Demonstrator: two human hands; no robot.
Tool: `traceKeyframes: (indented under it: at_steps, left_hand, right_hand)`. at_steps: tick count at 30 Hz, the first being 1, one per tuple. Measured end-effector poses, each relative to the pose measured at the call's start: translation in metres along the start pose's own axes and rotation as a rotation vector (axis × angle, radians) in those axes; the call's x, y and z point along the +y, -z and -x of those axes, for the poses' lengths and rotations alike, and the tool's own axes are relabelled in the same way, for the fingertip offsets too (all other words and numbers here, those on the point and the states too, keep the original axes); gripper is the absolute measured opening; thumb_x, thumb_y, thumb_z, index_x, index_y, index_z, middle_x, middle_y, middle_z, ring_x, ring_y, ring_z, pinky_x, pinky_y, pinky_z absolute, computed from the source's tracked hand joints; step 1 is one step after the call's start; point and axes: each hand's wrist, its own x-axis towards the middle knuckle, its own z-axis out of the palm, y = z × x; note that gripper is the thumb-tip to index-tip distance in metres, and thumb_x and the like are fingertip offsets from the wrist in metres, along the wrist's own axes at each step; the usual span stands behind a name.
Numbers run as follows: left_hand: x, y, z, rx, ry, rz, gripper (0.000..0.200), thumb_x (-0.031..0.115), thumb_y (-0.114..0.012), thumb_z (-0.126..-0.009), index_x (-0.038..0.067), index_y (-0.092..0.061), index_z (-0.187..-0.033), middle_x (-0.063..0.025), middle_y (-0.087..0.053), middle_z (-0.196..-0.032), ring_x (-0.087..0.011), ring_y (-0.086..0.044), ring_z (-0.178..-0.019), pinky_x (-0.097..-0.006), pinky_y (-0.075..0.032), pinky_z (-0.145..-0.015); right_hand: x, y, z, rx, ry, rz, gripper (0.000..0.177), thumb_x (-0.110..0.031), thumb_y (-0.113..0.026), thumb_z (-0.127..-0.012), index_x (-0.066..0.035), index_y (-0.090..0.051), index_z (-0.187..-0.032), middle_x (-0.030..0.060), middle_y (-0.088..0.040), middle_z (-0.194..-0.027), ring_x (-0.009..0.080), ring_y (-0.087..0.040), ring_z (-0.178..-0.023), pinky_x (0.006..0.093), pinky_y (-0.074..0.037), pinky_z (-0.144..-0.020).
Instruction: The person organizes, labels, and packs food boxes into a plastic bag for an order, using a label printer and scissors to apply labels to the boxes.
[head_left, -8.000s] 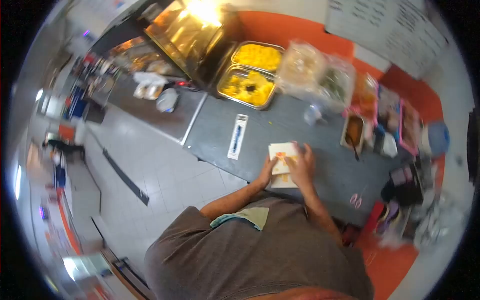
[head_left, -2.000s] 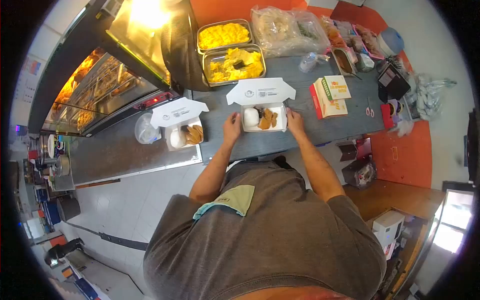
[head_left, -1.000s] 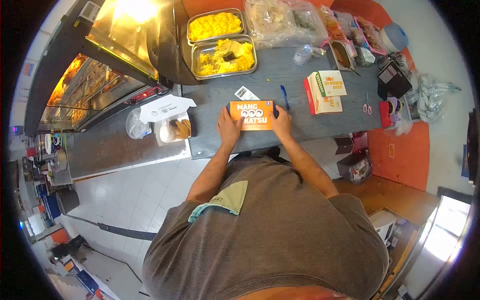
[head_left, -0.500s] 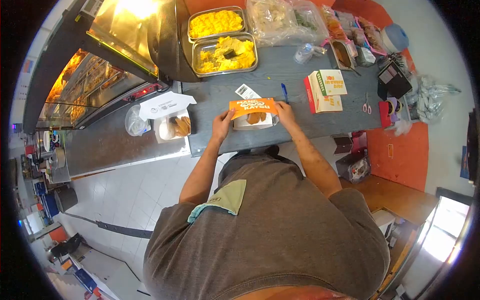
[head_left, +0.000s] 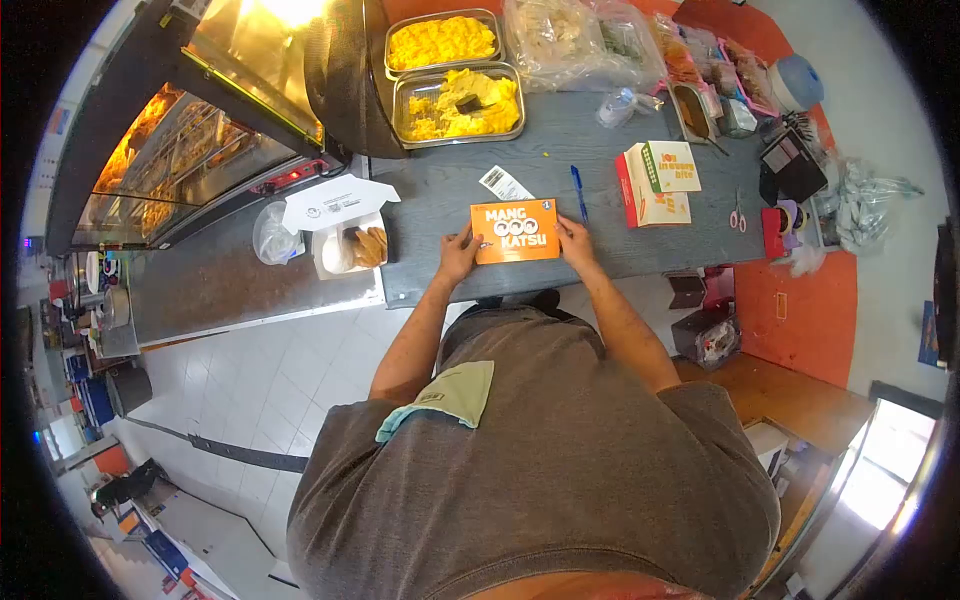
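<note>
An orange takeout box (head_left: 515, 232) with "MANG KATSU" printed on its lid lies at the front of the grey table, its lid down over the food. Against its left side, my left hand (head_left: 459, 254) grips the edge with bent fingers. The right edge is held by my right hand (head_left: 577, 246), its fingertips near the upper right corner. Just behind the box are a printed paper slip (head_left: 506, 184) and a blue pen (head_left: 579, 193). What is inside the box is hidden.
Left of me stands an open white box (head_left: 350, 250) with rice and fried pieces, beside a plastic bag (head_left: 275, 238). Two metal trays (head_left: 522, 122) of yellow food sit behind. To the right are flattened cartons (head_left: 662, 185) and scissors (head_left: 738, 212). A lit food warmer (head_left: 200, 150) borders the left.
The orange lid has come down towards me and now covers the fried food that showed beneath it. Both hands have moved slightly lower, to the box's sides.
</note>
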Motion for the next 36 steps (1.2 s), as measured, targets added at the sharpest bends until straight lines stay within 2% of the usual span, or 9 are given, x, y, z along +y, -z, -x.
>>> traceKeyframes:
  at_steps: [2, 6, 8, 11, 17, 20, 26, 28, 36]
  left_hand:
    - [0.007, 0.006, -0.006, -0.001, 0.029, -0.055, 0.056, 0.033, -0.072, -0.076, 0.019, -0.056, -0.128, -0.0217, -0.054, -0.112, -0.0356, -0.038, -0.12, -0.0413, -0.036, -0.096]
    - [0.073, 0.042, -0.012, 0.117, -0.253, -0.38, 0.067, 0.028, -0.079, -0.066, 0.026, -0.055, -0.128, -0.0189, -0.05, -0.122, -0.0368, -0.04, -0.119, -0.0454, -0.036, -0.099]
    - [0.083, 0.05, -0.024, -0.301, -0.76, -0.515, 0.077, 0.023, -0.082, -0.057, 0.025, -0.053, -0.129, -0.0158, -0.038, -0.137, -0.039, -0.04, -0.119, -0.0492, -0.038, -0.101]
    - [0.116, 0.049, -0.021, -0.546, -0.65, -0.703, 0.081, 0.025, -0.083, -0.055, 0.028, -0.052, -0.129, -0.0121, -0.035, -0.141, -0.0396, -0.038, -0.122, -0.0489, -0.036, -0.103]
    - [0.069, 0.027, -0.03, -0.372, -0.93, -0.589, 0.064, 0.034, -0.073, -0.071, 0.037, -0.049, -0.13, -0.0134, -0.027, -0.147, -0.0408, -0.034, -0.126, -0.0518, -0.034, -0.104]
    - [0.078, 0.04, -0.012, -0.373, -0.984, -0.856, 0.052, 0.041, -0.061, -0.082, 0.039, -0.048, -0.132, -0.0134, -0.02, -0.151, -0.0419, -0.027, -0.13, -0.0585, -0.031, -0.102]
    - [0.085, 0.03, 0.001, -0.294, -0.898, -0.866, 0.056, 0.044, -0.068, -0.074, 0.036, -0.053, -0.127, -0.0155, -0.023, -0.149, -0.0422, -0.025, -0.132, -0.0636, -0.028, -0.1]
    - [0.053, -0.002, -0.03, -0.221, -1.045, -0.421, 0.06, 0.043, -0.073, -0.068, 0.033, -0.057, -0.125, -0.0179, -0.031, -0.144, -0.0398, -0.027, -0.132, -0.0608, -0.03, -0.096]
    - [0.04, -0.009, 0.006, 0.059, -0.731, -0.684, 0.06, 0.043, -0.071, -0.071, 0.03, -0.055, -0.127, -0.0181, -0.031, -0.144, -0.0412, -0.028, -0.131, -0.0626, -0.026, -0.098]
  right_hand:
    - [0.009, 0.006, -0.013, -0.197, 0.018, -0.049, 0.039, -0.022, -0.063, -0.086, -0.007, -0.058, -0.122, 0.0151, -0.058, -0.115, 0.0235, -0.054, -0.111, 0.0317, -0.044, -0.089]
    - [-0.058, 0.047, 0.007, -0.016, 0.397, 0.215, 0.048, -0.021, -0.068, -0.081, -0.008, -0.055, -0.125, 0.0152, -0.051, -0.122, 0.0274, -0.047, -0.12, 0.0338, -0.042, -0.094]
    - [-0.071, 0.06, 0.01, -0.295, 0.844, 0.507, 0.054, -0.02, -0.072, -0.074, -0.004, -0.055, -0.122, 0.0154, -0.048, -0.126, 0.0289, -0.044, -0.123, 0.0369, -0.041, -0.098]
    - [-0.078, 0.056, 0.015, -0.412, 0.872, 0.7, 0.042, -0.016, -0.066, -0.077, -0.002, -0.057, -0.115, 0.0134, -0.052, -0.123, 0.0286, -0.047, -0.119, 0.0383, -0.041, -0.1]
    - [-0.05, 0.051, 0.021, -0.197, 1.187, 0.815, 0.033, -0.015, -0.052, -0.084, -0.004, -0.058, -0.114, 0.0075, -0.058, -0.118, 0.0267, -0.052, -0.115, 0.036, -0.042, -0.099]
    - [-0.042, 0.053, 0.029, -0.142, 1.188, 0.819, 0.034, -0.021, -0.054, -0.084, -0.007, -0.058, -0.115, 0.0061, -0.057, -0.121, 0.0239, -0.051, -0.118, 0.0393, -0.041, -0.1]
    - [-0.022, 0.032, 0.049, -0.028, 0.975, 0.75, 0.038, -0.026, -0.054, -0.087, -0.011, -0.057, -0.121, 0.0045, -0.052, -0.131, 0.0209, -0.046, -0.125, 0.0477, -0.034, -0.104]
    - [-0.001, 0.011, 0.054, 0.029, 0.892, 0.7, 0.039, -0.024, -0.054, -0.086, -0.011, -0.056, -0.123, 0.004, -0.049, -0.134, 0.021, -0.043, -0.128, 0.0473, -0.033, -0.104]
    - [0.016, 0.035, 0.143, 0.523, 0.381, 0.336, 0.03, -0.019, -0.061, -0.082, -0.009, -0.06, -0.111, 0.014, -0.048, -0.126, 0.0326, -0.044, -0.121, 0.0464, -0.037, -0.1]
